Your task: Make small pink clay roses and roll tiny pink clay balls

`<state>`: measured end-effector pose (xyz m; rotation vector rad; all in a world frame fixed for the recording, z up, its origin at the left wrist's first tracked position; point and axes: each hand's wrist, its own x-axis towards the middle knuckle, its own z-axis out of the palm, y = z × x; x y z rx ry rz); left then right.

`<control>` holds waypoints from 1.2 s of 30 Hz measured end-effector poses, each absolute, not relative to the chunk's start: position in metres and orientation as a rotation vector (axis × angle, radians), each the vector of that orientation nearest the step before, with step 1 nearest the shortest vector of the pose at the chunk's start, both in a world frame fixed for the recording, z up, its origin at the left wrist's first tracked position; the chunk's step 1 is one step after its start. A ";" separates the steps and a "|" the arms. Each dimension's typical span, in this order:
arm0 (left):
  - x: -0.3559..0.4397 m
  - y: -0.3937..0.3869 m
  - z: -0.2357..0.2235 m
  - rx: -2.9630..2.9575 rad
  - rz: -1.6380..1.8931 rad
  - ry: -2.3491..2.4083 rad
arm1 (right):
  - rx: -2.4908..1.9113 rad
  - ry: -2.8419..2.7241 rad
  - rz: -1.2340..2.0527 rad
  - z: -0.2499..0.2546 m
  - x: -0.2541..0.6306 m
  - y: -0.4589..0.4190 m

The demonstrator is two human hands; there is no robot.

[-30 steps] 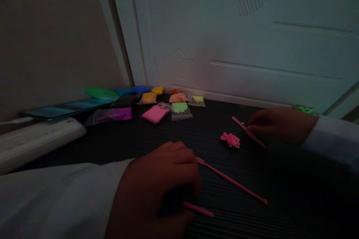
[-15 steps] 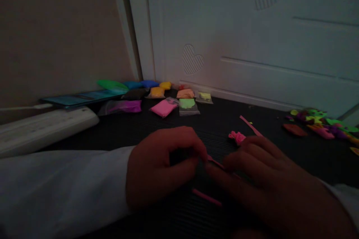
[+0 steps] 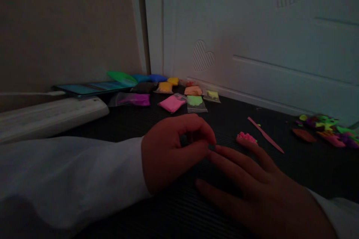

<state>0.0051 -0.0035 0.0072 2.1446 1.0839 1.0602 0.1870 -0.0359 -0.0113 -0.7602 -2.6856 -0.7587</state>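
Observation:
My left hand is curled on the dark tabletop, thumb and index finger brought together in a pinch. Whatever lies between those fingertips is too dark to make out. My right hand rests palm down with fingers stretched and spread, its fingertips meeting those of the left. Just past the right fingers sits a crinkled pink clay piece, partly covered by one fingertip. A pink plastic clay knife lies to its right. What is under my right hand is hidden.
Small bags of coloured clay, among them a pink bag and a purple bag, lie at the back. A white power strip and a tablet-like device are at left. Mixed clay pieces lie far right, before a white door.
My right fingers have spread and flattened, uncovering more of the pink knife. The thin pink strip between my hands and the pink roll in front of them no longer show. The view has shifted slightly.

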 end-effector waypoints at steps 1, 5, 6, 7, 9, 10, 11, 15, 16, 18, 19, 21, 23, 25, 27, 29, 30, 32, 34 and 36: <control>0.005 -0.004 0.007 2.143 1.061 1.083 | -0.754 -2.678 -0.768 -0.010 0.186 -0.037; 0.005 -0.004 0.007 2.153 1.055 1.085 | -0.647 -2.711 -0.831 0.000 0.182 -0.038; 0.005 -0.004 0.007 2.157 1.047 1.083 | -0.597 -2.728 -0.850 0.003 0.180 -0.038; 0.005 -0.004 0.008 2.161 1.035 1.081 | -0.546 -2.739 -0.859 0.005 0.180 -0.038; 0.005 -0.004 0.008 2.162 1.014 1.078 | -0.533 -2.742 -0.858 0.007 0.180 -0.036; 0.005 -0.004 0.009 2.161 1.008 1.077 | -0.562 -2.756 -0.841 0.006 0.181 -0.035; 0.005 -0.004 0.009 2.162 1.007 1.078 | -0.610 -2.773 -0.809 0.005 0.183 -0.034; 0.005 -0.004 0.009 2.182 1.033 1.088 | -0.837 -2.727 -0.695 -0.005 0.191 -0.032; 0.005 -0.004 0.009 2.185 1.037 1.086 | -0.825 -2.710 -0.702 -0.007 0.192 -0.032; 0.005 -0.004 0.009 2.188 1.029 1.077 | -0.684 -2.753 -0.741 -0.009 0.193 -0.034; 0.005 -0.004 0.008 2.188 1.025 1.079 | -0.616 -2.791 -0.755 -0.009 0.194 -0.035; 0.005 -0.004 0.008 2.188 1.026 1.093 | -0.615 -2.823 -0.746 -0.008 0.193 -0.035; 0.005 -0.004 0.008 2.189 1.037 1.097 | -0.760 -2.789 -0.707 -0.007 0.192 -0.034; 0.005 -0.004 0.008 2.189 1.038 1.082 | -0.805 -2.754 -0.679 -0.006 0.191 -0.034; 0.005 -0.004 0.009 2.189 1.027 1.082 | -0.699 -2.770 -0.684 -0.007 0.191 -0.034; 0.005 -0.004 0.009 2.194 1.030 1.104 | -0.694 -2.798 -0.670 -0.008 0.191 -0.034; 0.005 -0.004 0.009 2.197 1.035 1.112 | -0.742 -2.793 -0.659 -0.009 0.192 -0.034; 0.006 -0.004 0.009 2.195 1.039 1.104 | -0.832 -2.790 -0.658 -0.008 0.193 -0.034; 0.005 -0.004 0.009 2.184 1.025 1.090 | -0.725 -2.806 -0.682 -0.008 0.193 -0.034; 0.005 -0.004 0.009 2.183 1.013 1.095 | -0.658 -2.830 -0.680 -0.008 0.192 -0.035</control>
